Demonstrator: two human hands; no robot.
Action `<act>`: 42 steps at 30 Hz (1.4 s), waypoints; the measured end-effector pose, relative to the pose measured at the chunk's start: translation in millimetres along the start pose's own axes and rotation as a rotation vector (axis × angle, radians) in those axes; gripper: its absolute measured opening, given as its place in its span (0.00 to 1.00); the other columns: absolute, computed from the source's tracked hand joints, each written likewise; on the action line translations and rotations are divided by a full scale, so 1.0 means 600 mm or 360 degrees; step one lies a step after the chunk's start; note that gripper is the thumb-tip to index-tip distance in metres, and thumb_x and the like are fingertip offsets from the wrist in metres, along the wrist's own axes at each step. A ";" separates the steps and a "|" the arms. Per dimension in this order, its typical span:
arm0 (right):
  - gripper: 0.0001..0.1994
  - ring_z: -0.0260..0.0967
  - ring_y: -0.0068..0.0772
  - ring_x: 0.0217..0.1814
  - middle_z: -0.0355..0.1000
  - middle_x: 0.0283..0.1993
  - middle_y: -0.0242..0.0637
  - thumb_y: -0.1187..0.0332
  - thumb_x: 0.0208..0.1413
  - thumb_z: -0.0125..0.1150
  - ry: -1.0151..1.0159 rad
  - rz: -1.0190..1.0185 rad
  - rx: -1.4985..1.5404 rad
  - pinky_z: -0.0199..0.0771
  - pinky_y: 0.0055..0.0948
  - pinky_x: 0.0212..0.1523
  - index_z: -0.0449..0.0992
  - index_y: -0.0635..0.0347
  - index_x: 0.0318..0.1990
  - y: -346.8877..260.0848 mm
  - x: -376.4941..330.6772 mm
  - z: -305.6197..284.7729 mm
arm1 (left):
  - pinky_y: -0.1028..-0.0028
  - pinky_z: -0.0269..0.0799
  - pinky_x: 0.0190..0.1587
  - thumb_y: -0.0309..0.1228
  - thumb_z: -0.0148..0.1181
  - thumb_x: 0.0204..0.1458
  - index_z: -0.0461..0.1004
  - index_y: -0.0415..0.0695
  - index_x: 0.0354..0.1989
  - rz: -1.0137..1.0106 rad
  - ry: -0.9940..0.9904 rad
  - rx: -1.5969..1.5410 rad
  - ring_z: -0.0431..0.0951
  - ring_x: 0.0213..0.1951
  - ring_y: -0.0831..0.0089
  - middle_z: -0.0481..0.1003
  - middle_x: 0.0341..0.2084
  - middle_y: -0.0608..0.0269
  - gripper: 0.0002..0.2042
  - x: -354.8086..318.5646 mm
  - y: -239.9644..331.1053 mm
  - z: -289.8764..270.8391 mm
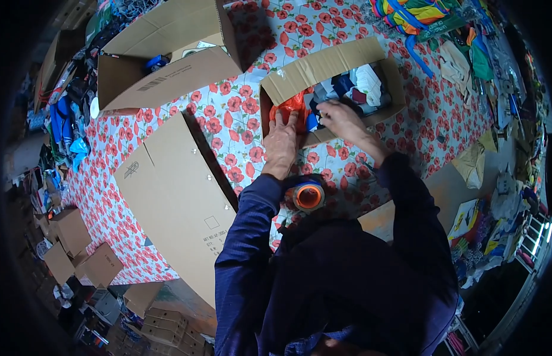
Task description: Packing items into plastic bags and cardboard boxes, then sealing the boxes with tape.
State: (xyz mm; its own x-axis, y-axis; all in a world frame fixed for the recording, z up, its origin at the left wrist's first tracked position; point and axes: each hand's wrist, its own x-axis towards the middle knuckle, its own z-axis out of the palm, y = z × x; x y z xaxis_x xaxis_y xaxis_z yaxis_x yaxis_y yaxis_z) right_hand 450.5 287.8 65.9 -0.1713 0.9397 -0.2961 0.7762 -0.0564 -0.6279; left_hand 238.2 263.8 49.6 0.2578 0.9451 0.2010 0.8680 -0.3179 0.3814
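The person leans over a table [228,107] spread with a poppy-print cloth, both hands at a small open cardboard box [332,71] packed with folded clothes. The left hand [282,139] lies flat on an orange bundle [292,107] stuffed into the box's near left corner, its fingers together and stretched forward, pressing on the bundle instead of closing round it. The right hand [342,121] hovers just to the right, over the dark and white garments at the box's near edge, fingers loosely curled; whether they pinch any cloth cannot be told. The bundle sits directly ahead of the left fingertips, touching them, so the left hand is plainly the nearer one. It looks crumpled, with no clear long axis or pointing end. The box itself runs longways from left to right across the table, slightly tilted, with its far flap raised. A roll of tape [309,196] with an orange core lies between the forearms, close to the person's chest. A flattened carton [175,202] lies to the left, and a larger open box [169,53] stands beyond it.
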 end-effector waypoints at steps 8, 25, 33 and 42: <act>0.16 0.74 0.42 0.36 0.77 0.43 0.44 0.71 0.53 0.62 0.0061 0.0011 -0.0213 0.75 0.35 0.39 0.75 0.65 0.49 0.030 0.044 0.081 | 0.60 0.76 0.33 0.25 0.51 0.56 0.74 0.42 0.47 -0.0428 -0.0751 0.0095 0.80 0.30 0.51 0.80 0.33 0.49 0.11 0.034 -0.032 0.051; 0.09 0.62 0.17 0.25 0.73 0.31 0.34 0.63 0.64 0.57 -0.0244 0.0867 0.1460 0.62 0.17 0.24 0.74 0.59 0.41 0.040 -0.001 -0.049 | 0.57 0.74 0.32 0.22 0.54 0.50 0.74 0.40 0.44 -0.0570 -0.0361 -0.0481 0.80 0.28 0.49 0.80 0.29 0.49 0.12 0.011 -0.081 0.035; 0.08 0.65 0.22 0.28 0.71 0.32 0.35 0.65 0.63 0.57 -0.0251 0.0981 0.0914 0.65 0.21 0.23 0.72 0.60 0.42 0.037 -0.001 -0.060 | 0.61 0.74 0.31 0.21 0.54 0.50 0.75 0.41 0.47 -0.0568 -0.0262 -0.0676 0.79 0.26 0.53 0.80 0.29 0.50 0.15 0.008 -0.072 0.016; 0.22 0.68 0.41 0.41 0.66 0.44 0.40 0.69 0.46 0.68 0.0648 -0.0111 -0.0863 0.74 0.37 0.36 0.73 0.57 0.52 -0.019 0.001 0.012 | 0.65 0.74 0.31 0.20 0.54 0.50 0.73 0.47 0.55 -0.0451 0.0061 -0.0834 0.78 0.25 0.55 0.80 0.30 0.55 0.21 -0.010 -0.088 0.047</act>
State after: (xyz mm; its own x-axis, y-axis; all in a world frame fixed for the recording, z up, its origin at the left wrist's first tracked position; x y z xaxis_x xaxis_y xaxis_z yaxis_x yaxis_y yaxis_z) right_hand 437.2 286.7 67.5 -0.0726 0.9930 0.0932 0.9842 0.0864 -0.1546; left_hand 202.6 277.2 2.6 0.0230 0.9982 0.0552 0.5734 -0.0584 0.8172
